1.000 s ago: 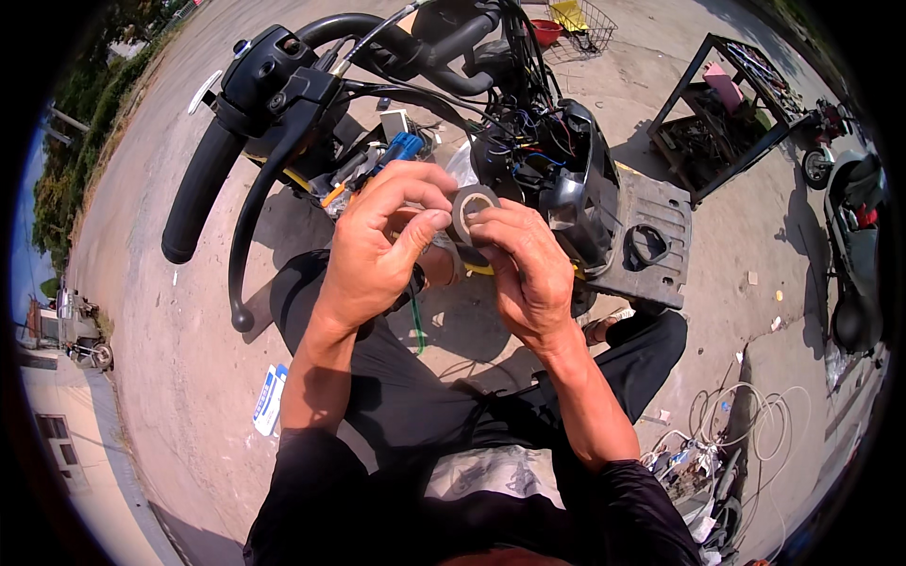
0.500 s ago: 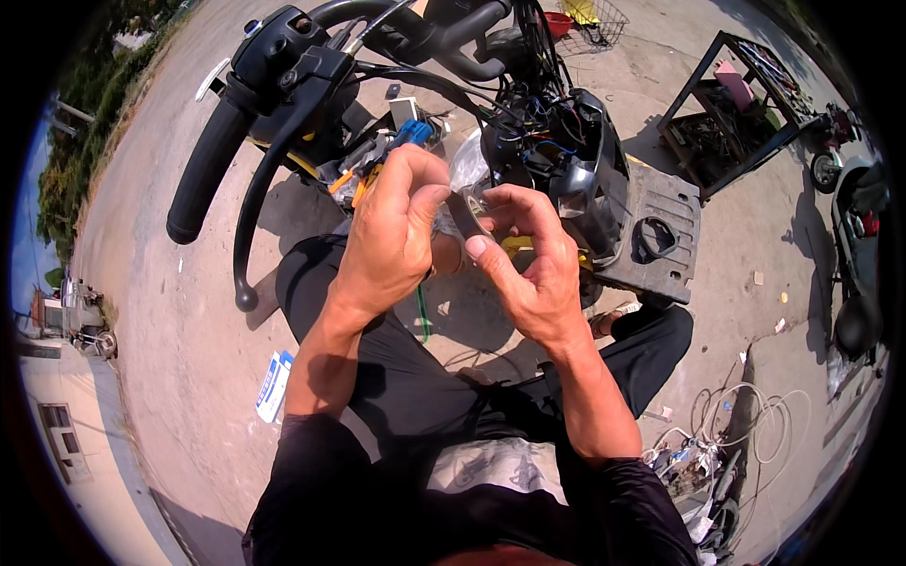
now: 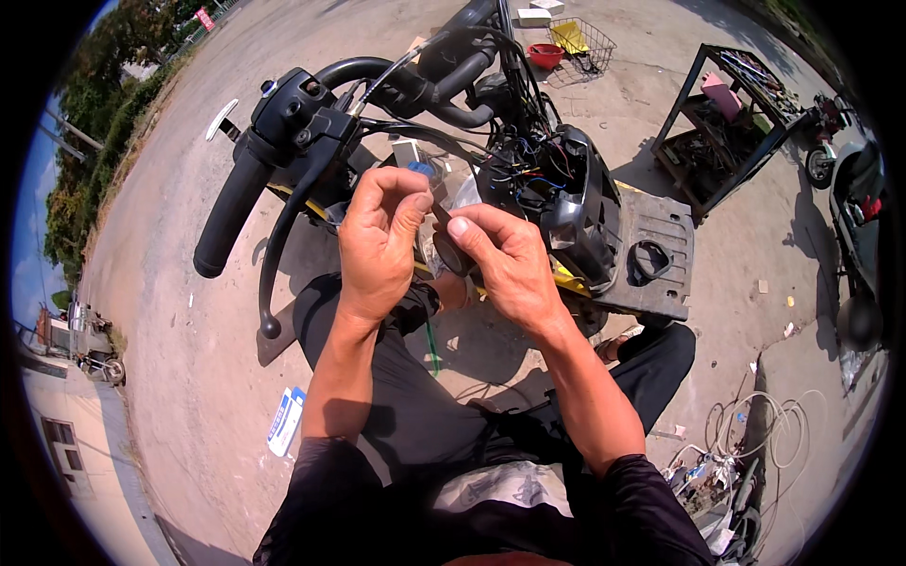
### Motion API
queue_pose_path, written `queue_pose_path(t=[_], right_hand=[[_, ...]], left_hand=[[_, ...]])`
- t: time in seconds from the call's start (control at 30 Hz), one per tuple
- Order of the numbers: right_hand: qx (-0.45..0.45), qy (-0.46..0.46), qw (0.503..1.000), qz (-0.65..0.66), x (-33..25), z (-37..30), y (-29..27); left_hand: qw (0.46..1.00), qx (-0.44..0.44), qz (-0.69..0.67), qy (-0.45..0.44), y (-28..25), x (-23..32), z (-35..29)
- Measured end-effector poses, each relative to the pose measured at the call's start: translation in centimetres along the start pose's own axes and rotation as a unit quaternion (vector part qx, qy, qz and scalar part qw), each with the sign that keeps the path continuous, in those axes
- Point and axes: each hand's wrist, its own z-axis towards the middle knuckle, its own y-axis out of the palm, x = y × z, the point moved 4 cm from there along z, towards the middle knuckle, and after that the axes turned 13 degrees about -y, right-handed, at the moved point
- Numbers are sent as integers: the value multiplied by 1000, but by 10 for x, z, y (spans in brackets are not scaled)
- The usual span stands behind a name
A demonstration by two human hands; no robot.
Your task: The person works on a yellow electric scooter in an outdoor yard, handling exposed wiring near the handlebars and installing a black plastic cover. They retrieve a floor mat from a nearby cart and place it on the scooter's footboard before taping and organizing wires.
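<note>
Ground: sunlit bare concrete (image 3: 189, 377), rough and dusty, open to your left.
Left hand (image 3: 377, 241): your fingertips are pinched together on something too small to make out, just beside the tape roll.
Right hand (image 3: 505, 264): you have it closed around a dark tape roll (image 3: 451, 257), held in front of the opened scooter handlebar (image 3: 311, 123).
Wiring: coloured wires (image 3: 528, 174) lie exposed inside the black plastic housing.
Containers: wire basket (image 3: 590, 42) holds a yellow item; red bowl (image 3: 545, 55) beside it.
Rack: dark metal frame (image 3: 722, 123), cluttered, well apart on your right.
</note>
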Motion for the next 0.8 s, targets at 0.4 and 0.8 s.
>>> queue_pose_path(t=[0.4,0.8], right_hand=[[89,-97,988,79,13,29,9],[92,-261,923,-267,-15,28,4]], left_hand=[[986,-92,-72,-118,11,-13,10],[989,-10,138,-51,-8,-16,15]])
